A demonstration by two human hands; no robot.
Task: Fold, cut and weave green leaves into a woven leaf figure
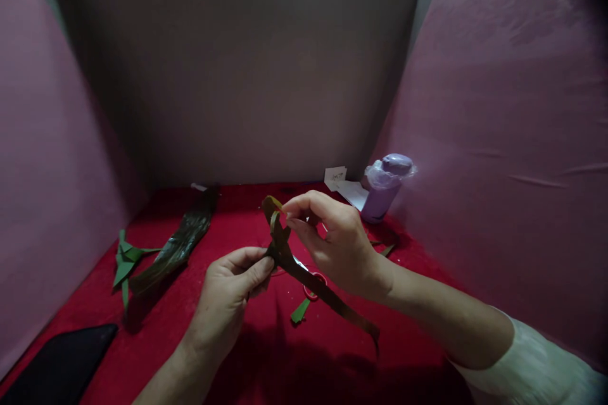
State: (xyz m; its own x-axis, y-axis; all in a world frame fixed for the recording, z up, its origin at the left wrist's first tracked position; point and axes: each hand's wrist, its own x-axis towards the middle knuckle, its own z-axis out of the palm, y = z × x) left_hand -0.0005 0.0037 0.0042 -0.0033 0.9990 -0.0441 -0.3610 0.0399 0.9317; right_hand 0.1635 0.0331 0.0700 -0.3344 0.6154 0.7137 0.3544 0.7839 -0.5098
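Pink cloth panels (503,139) close off two sides of the work spot, one on the left and one on the right, with a single grey board (237,69) across the back. Below them lies one red cloth surface (266,354), dimly lit.

On that surface, at the left, one long dark leaf bundle (178,247) lies flat, and just beside its near end sits one small folded green leaf piece (124,262). One black flat object (61,364) rests at the near left corner. At the back right stands one lilac bottle (384,188), its top wrapped in clear film. Next to it lie two white cards (342,185); the smaller one bears dark writing too small to read.

Two bare hands work above the middle. The left hand (232,291) pinches the long leaf strip (304,275) low on its loop, thumb over curled fingers. The right hand (332,237), with a pale sleeve behind it, grips the strip's looped top end between thumb and fingertips. The strip's tail slants down toward the right, clear of the cloth. Under it shows one red ring (314,286), perhaps a scissors handle, and one small green offcut (300,311).
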